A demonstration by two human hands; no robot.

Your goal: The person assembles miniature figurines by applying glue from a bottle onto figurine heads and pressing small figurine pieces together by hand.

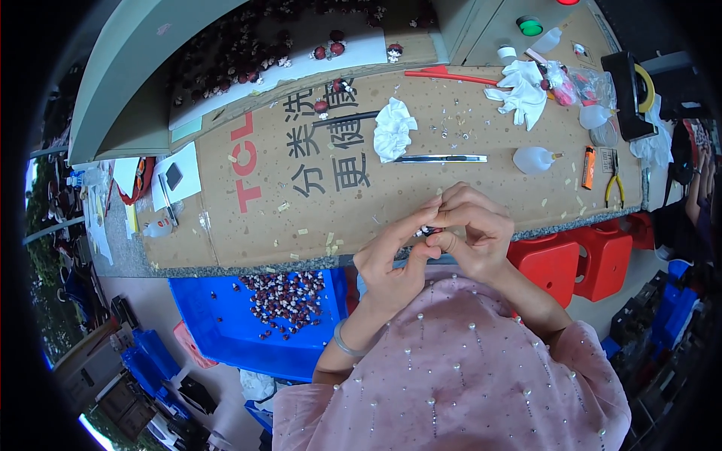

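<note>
Close to my body, over the table's front edge, both hands meet around a small dark-red and white figurine point(428, 231). My left hand point(395, 250) pinches it from the left, thumb and fingers together. From the right, my right hand point(475, 231) has its fingers curled onto the same piece. Fingers cover most of the figurine, so its details are hidden. Beyond the hands lie a silver-and-black pen-like tool point(442, 158) and a crumpled white cloth or tissue point(394, 129). A similar figurine point(322, 107) stands on the cardboard farther back.
Cardboard point(271, 218) covers the table. Many figurines sit in the shelf box point(113, 90) and the blue tray point(218, 331). On the right are a squeeze bottle point(534, 159), an orange tube point(589, 167), yellow-handled pliers point(615, 188) and a tape dispenser point(628, 98). Red stools point(545, 267) stand below.
</note>
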